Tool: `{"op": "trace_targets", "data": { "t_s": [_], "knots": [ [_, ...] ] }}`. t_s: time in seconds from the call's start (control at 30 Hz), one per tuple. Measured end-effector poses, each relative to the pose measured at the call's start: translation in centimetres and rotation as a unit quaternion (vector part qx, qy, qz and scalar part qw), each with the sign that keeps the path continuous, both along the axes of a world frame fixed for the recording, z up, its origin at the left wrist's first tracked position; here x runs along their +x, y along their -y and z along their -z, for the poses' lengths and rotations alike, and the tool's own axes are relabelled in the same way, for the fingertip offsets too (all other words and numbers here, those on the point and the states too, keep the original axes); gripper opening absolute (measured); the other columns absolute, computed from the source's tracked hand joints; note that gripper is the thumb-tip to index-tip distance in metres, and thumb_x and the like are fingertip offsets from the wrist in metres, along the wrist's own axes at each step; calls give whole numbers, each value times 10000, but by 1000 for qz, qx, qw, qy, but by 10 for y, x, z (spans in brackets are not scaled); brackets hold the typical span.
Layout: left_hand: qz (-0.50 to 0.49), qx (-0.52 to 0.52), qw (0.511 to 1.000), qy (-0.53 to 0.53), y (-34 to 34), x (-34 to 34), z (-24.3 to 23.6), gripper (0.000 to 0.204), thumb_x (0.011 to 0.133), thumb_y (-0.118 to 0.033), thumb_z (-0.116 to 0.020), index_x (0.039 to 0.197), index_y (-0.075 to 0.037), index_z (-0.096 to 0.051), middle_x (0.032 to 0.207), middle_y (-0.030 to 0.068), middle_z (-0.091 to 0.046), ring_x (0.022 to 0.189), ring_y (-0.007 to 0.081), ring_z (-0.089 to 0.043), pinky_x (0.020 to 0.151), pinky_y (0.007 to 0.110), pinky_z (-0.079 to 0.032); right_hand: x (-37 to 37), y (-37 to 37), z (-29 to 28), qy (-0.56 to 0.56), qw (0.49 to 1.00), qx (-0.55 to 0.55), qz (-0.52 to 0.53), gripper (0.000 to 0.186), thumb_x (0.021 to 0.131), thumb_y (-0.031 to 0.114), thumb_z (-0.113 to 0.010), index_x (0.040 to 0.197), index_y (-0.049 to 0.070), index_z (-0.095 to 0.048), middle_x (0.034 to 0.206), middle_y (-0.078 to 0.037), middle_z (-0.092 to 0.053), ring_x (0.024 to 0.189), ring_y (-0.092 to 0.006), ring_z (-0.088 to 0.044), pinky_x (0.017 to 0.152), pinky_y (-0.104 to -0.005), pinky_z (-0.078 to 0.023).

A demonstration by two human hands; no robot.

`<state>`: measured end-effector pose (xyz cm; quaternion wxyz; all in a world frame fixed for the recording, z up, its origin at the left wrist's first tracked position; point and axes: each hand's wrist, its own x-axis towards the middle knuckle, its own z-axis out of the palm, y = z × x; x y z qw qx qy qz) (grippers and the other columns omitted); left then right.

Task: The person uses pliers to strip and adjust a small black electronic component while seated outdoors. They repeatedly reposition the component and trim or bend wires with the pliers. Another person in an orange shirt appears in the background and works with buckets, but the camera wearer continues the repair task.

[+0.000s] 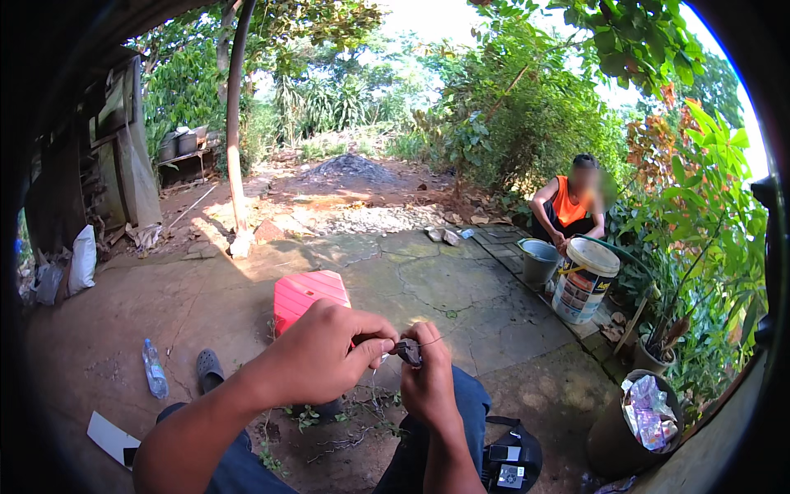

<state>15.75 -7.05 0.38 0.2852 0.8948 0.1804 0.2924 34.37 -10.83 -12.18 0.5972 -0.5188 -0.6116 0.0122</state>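
Note:
My left hand [329, 346] is closed in a pinch on a thin wire [374, 377] at the centre, with a strand hanging below the fingers. My right hand [426, 379] grips a small dark tool [409, 351], perhaps pliers, whose head is beside my left fingertips; a fine strand sticks out past it to the right. A red plastic stool [306, 292] stands just beyond my hands. Below them are some small leafy plants [309, 416] on the dirt, between my knees.
Another person [564, 206] in orange squats at right by a grey bucket [537, 262] and white pail [584, 284]. A bottle [155, 370] and white board [109, 438] lie left. A wooden post [237, 165] stands ahead; a bin [609, 436] and black bag [510, 461] are near right.

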Motion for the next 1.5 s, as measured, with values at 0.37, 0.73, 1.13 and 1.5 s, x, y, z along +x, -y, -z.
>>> {"op": "trace_targets", "data": {
  "t_s": [0.37,0.73,1.13,1.5],
  "knots": [
    [1,20,1000,6,-6,3,2,120,996,-14,-672,1042,45,-766,814,74,-746,723,120,-725,675,309,-589,0,-1,2,1,1000,9,10,394,731,-207,-512,1072,-22,-578,998,-218,-574,982,-451,-571,860,-487,-471],
    [-63,108,992,24,10,10,8,138,1004,-59,-654,1039,23,-759,811,143,-747,742,265,-749,717,395,-573,-4,-4,4,-54,999,-5,-2,402,746,-187,-505,1100,-10,-573,1011,-212,-578,980,-437,-578,873,-446,-486],
    [-55,121,991,-1,4,-2,2,160,984,-57,-636,1080,2,-749,988,245,-762,950,457,-732,822,500,-582,-3,-3,1,-4,999,6,40,491,701,-192,-482,1147,-8,-575,1074,-206,-551,995,-407,-581,888,-389,-498],
    [-49,132,990,20,4,3,8,163,978,-137,-693,1078,-22,-751,843,165,-741,788,344,-737,732,436,-566,-1,-6,3,-4,997,54,54,411,729,-196,-475,1082,-15,-581,1007,-185,-567,931,-368,-590,858,-398,-495]
  ]
}}
